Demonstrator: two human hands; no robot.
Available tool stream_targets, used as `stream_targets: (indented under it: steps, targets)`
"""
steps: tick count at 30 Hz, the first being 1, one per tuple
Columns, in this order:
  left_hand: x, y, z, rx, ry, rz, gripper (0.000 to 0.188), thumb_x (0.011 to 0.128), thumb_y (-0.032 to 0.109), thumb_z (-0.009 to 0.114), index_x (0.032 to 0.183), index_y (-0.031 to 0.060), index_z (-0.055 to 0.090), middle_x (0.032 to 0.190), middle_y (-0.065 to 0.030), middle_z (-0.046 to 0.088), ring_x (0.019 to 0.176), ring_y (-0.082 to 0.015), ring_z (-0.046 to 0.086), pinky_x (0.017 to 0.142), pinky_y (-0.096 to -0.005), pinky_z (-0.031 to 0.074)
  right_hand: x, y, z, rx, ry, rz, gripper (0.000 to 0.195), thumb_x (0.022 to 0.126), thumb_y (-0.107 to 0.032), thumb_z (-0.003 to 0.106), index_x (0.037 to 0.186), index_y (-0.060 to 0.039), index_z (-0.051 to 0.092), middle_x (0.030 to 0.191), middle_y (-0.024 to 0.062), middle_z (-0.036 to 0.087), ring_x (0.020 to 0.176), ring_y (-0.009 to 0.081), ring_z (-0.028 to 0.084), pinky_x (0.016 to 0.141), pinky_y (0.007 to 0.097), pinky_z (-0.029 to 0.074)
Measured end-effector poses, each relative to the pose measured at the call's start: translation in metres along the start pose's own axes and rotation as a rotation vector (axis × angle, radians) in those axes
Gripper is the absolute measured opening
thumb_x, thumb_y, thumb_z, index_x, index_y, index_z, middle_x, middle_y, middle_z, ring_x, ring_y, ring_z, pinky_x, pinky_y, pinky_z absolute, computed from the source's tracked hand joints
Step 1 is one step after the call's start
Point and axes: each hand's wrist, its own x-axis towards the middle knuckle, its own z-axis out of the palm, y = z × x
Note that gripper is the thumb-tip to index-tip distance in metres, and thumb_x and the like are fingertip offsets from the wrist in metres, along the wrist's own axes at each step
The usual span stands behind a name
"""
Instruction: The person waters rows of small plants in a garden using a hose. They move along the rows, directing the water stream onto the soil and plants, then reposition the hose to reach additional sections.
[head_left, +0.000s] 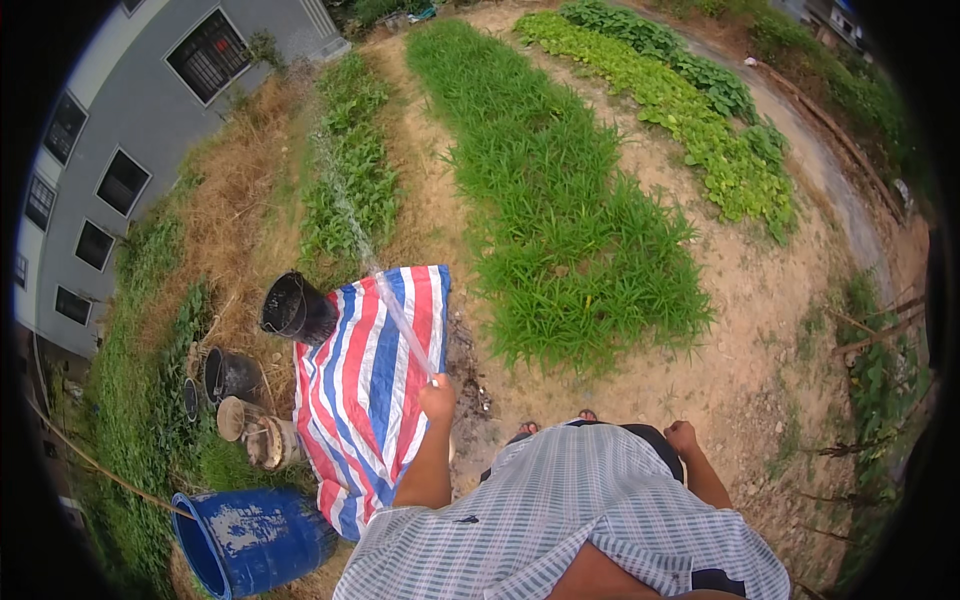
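My left hand (437, 397) is closed around the end of a hose, most of which my hand and arm hide. A stream of water (401, 319) shoots from it, up and to the left, and breaks into spray over a leafy green bed (349, 187). Below the stream lies a red, white and blue striped tarp (375, 375). My right hand (681, 437) hangs beside my right hip with its fingers curled, and I see nothing in it. Ahead of me grows a wide bed of grass-like green plants (555, 210).
A black bucket (298, 307) stands at the tarp's far left edge. More buckets (232, 375) and a blue plastic barrel (262, 536) are at the left. A light green leafy bed (675, 112) lies at the upper right. A grey building (165, 127) borders the plot.
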Motion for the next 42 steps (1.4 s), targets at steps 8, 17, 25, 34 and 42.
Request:
stream_targets:
  steps: [8, 17, 25, 34, 42]
  targets:
    - [0.002, 0.005, -0.004, -0.040, -0.013, -0.010, 0.055, 0.086, 0.038, 0.049, 0.071, -0.0140, 0.063, 0.068, -0.0353, 0.059, 0.070, -0.0497, 0.063, 0.065, -0.0544, 0.049, -0.001, 0.001, 0.004, -0.012, 0.005, -0.033, 0.029, 0.071, -0.021, 0.062, 0.081, 0.0047, 0.070, 0.079, 0.0260, 0.067, 0.077, 0.0355, 0.068, 0.073, 0.0403, 0.053]
    - [0.009, -0.006, 0.003, -0.001, 0.060, 0.088, 0.054, 0.086, 0.036, 0.048, 0.068, -0.0121, 0.065, 0.064, -0.0335, 0.059, 0.062, -0.0489, 0.062, 0.060, -0.0547, 0.049, -0.004, -0.002, 0.003, -0.012, 0.004, -0.046, 0.029, 0.073, -0.022, 0.061, 0.080, 0.0058, 0.068, 0.077, 0.0271, 0.065, 0.076, 0.0388, 0.066, 0.072, 0.0427, 0.053]
    - [0.004, 0.006, -0.005, 0.007, 0.010, 0.056, 0.055, 0.086, 0.038, 0.047, 0.071, -0.0119, 0.066, 0.067, -0.0328, 0.060, 0.066, -0.0486, 0.063, 0.063, -0.0543, 0.050, -0.004, 0.004, 0.004, -0.036, 0.030, -0.030, 0.027, 0.072, -0.019, 0.062, 0.082, 0.0053, 0.070, 0.077, 0.0255, 0.067, 0.075, 0.0350, 0.068, 0.071, 0.0402, 0.054]
    - [0.002, -0.002, -0.001, -0.006, -0.007, 0.000, 0.055, 0.086, 0.037, 0.047, 0.071, -0.0124, 0.065, 0.067, -0.0329, 0.060, 0.067, -0.0483, 0.063, 0.064, -0.0532, 0.051, -0.016, -0.011, -0.008, 0.114, -0.029, 0.058, 0.025, 0.072, -0.016, 0.061, 0.079, 0.0068, 0.068, 0.064, 0.0228, 0.064, 0.057, 0.0280, 0.066, 0.058, 0.0382, 0.054]
    - [0.000, -0.014, 0.002, -0.024, -0.002, 0.004, 0.053, 0.086, 0.035, 0.048, 0.067, -0.0120, 0.064, 0.063, -0.0325, 0.059, 0.064, -0.0479, 0.063, 0.062, -0.0534, 0.049, -0.014, -0.006, -0.003, 0.000, -0.020, 0.030, 0.027, 0.072, -0.017, 0.062, 0.084, 0.0065, 0.069, 0.076, 0.0255, 0.067, 0.072, 0.0334, 0.068, 0.067, 0.0400, 0.054]
